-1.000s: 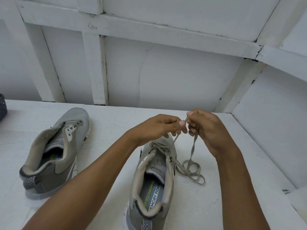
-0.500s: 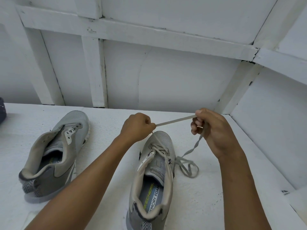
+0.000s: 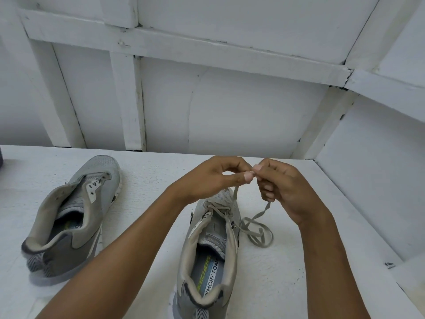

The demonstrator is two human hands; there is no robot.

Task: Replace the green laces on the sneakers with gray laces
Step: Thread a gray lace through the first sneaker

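There are two sneakers, two hands and one gray lace that I can see.

Closest to me is one gray sneaker point(image 3: 208, 270). It stands on the white table point(image 3: 147, 176) with its heel near and its toe pointing away. I can read words on the pad inside it. The gray lace point(image 3: 259, 233) goes through the holes near its toe. Just beside this sneaker, on its right side, the loose part of the lace lies on the table in a few loops.

The second sneaker point(image 3: 69, 217) is off to the left, well apart from the first one. It leans over a little and its top is wide open. Small dark lace holes show on its flap.

A bit farther back, both hands are up in the air above the toe of the first sneaker. The left hand point(image 3: 213, 178) pinches the lace between its thumb and first finger. One strand runs down from there to the shoe. The right hand point(image 3: 282, 187) pinches the lace too, with its thumb and first finger, and its other fingers are curled in. A strand drops from this hand down to the loops. The fingertips of the two hands touch each other.

At the far left edge of the table there is a bit of something dark point(image 3: 1, 157). I cannot tell what it is.

Behind it all is a white wall point(image 3: 230, 111) with white beams across it.
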